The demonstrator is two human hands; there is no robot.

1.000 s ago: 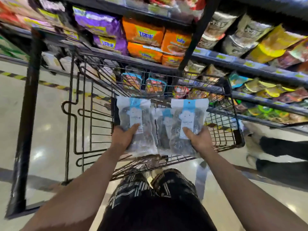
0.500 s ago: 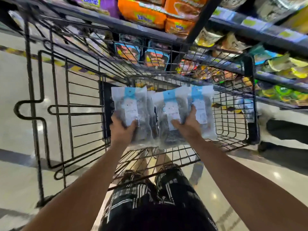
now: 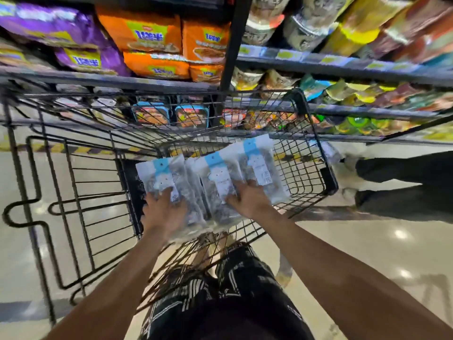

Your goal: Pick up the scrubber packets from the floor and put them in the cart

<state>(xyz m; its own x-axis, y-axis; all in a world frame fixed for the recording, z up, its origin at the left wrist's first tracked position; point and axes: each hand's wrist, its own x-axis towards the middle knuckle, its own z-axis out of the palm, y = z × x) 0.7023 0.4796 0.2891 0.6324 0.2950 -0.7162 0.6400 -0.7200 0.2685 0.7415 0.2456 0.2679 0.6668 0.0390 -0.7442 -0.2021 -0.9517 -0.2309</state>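
Three clear scrubber packets (image 3: 218,177) with blue-and-white labels lie side by side, overlapping, low inside the black wire cart (image 3: 304,165). My left hand (image 3: 164,212) rests palm down on the left packet (image 3: 159,175), fingers spread over its lower half. On the middle packet and the edge of the right packet (image 3: 259,160) lies my right hand (image 3: 250,200), its fingers also on top. The packets' lower ends are hidden under my hands.
Shelves (image 3: 343,62) stacked with orange, purple and yellow food packs stand right behind the cart. Another person's dark legs and white shoes (image 3: 397,187) are on the floor just right of the cart. Shiny floor lies to the left and right.
The packets went from held upright above the basket down to lying low inside the cart. My hands followed them down and now lie on top of them.
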